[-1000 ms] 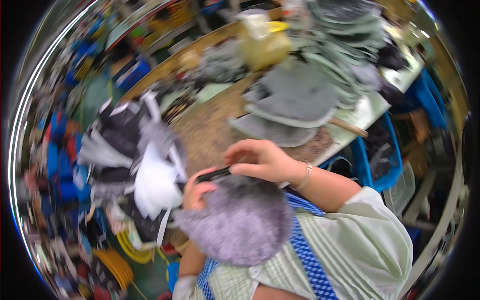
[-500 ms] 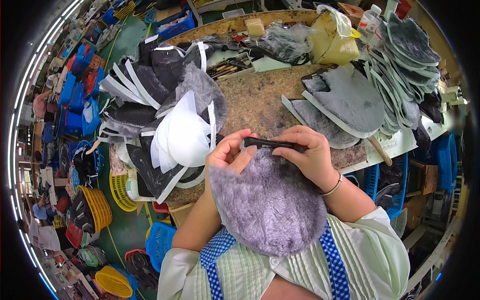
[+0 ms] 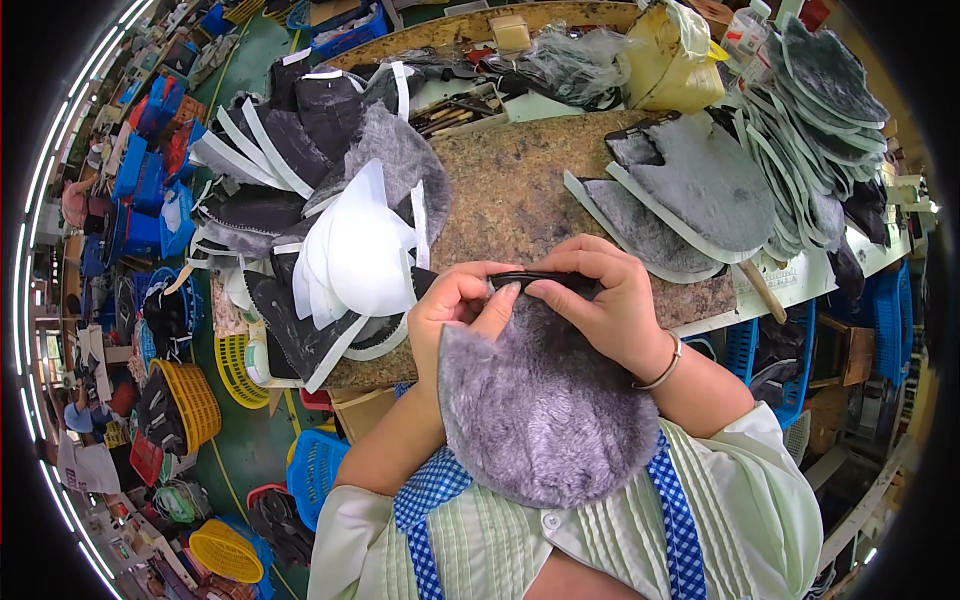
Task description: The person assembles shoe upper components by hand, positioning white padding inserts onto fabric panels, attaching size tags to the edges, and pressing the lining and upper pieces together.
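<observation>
Both my hands hold a rounded grey plush piece (image 3: 550,410) by its top edge, where a narrow black strip (image 3: 545,281) runs across. My left hand (image 3: 462,310) pinches the strip's left end between thumb and fingers. On the right end my right hand (image 3: 605,300) presses its thumb against the strip, with the fingers curled behind. The plush hangs down over my lap, fur side up. Just left of my left hand lies a fan of white stiff half-round sheets (image 3: 355,255) on top of black shoe-upper pieces (image 3: 285,330) with white edges.
Past my hands is a speckled brown board (image 3: 520,190). Grey plush pieces (image 3: 700,185) lie at its right, beside a taller stack (image 3: 820,90) and a wooden-handled tool (image 3: 764,292). A yellow container (image 3: 672,65), a tray of tools (image 3: 460,110) and a plastic bottle (image 3: 745,35) stand behind.
The black strip has rolled over, so its broad face no longer shows. My right hand has shifted slightly left and up, and the plush piece has swung a little to the right.
</observation>
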`<action>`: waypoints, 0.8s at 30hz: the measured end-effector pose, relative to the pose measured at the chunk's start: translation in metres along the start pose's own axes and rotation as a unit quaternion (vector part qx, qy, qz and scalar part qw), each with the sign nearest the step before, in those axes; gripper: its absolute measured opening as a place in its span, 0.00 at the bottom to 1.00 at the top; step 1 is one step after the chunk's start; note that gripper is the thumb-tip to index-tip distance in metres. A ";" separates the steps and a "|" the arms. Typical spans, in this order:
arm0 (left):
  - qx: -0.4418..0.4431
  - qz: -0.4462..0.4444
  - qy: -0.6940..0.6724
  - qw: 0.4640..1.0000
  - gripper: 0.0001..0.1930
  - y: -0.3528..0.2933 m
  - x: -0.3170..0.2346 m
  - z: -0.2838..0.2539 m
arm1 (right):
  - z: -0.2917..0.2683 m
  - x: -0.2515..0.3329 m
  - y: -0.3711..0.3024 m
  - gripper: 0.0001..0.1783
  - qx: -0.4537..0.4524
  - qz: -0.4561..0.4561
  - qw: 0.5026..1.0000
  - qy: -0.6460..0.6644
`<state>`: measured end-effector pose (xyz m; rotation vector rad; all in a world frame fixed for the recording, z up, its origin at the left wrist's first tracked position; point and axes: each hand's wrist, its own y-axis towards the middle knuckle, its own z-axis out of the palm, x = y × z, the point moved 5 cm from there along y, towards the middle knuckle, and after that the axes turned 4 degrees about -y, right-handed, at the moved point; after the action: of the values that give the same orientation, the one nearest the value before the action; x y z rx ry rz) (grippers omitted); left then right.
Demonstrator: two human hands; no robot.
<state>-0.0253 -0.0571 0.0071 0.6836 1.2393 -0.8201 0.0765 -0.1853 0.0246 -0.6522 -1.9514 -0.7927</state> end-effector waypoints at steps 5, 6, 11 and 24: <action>0.014 -0.096 -0.104 0.990 0.09 0.004 0.008 -0.009 | -0.001 -0.004 0.004 0.08 0.019 -0.020 0.999 0.016; 0.021 -0.142 -0.127 0.981 0.09 0.005 0.012 -0.010 | 0.000 -0.008 0.005 0.08 0.049 0.006 0.998 0.037; 0.017 -0.167 -0.183 0.969 0.16 0.009 0.014 -0.015 | 0.004 -0.014 0.009 0.08 0.097 0.041 0.989 0.100; -0.002 -0.107 -0.155 0.982 0.23 0.010 0.003 -0.026 | 0.003 -0.026 0.009 0.07 0.099 0.151 0.942 0.284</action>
<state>-0.0303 -0.0305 -0.0008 0.4038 1.0402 -1.0577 0.0928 -0.1803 0.0025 -0.5115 -1.3412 -0.5099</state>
